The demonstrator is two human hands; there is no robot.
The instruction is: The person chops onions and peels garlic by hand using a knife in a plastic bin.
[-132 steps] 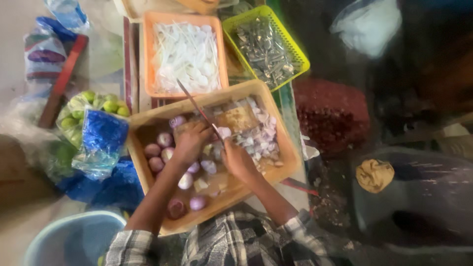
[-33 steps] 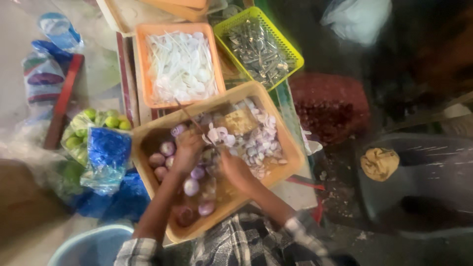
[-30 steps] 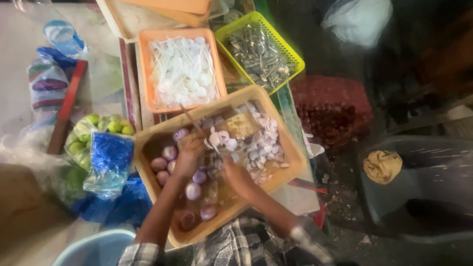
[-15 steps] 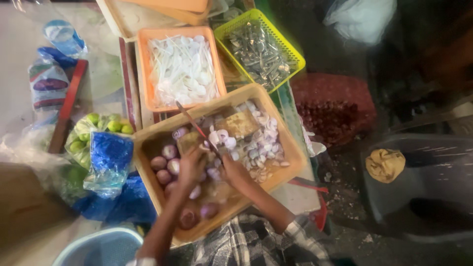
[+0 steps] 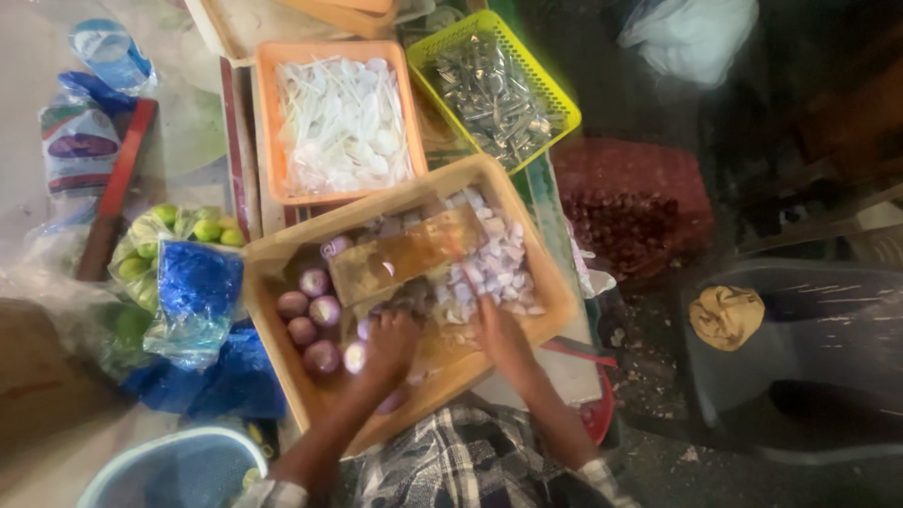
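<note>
Tan tray [image 5: 541,273] on cluttered table — dim floor [image 5: 752,480] right; each hand's grip unreadable — blurred.

The right side of the scene is dark. A dark grey plastic chair [image 5: 809,348] stands there on the dirty, littered floor [image 5: 658,452], with a crumpled yellowish cloth [image 5: 726,316] on its seat. The pale counter [image 5: 188,122] at the left is brighter.
</note>
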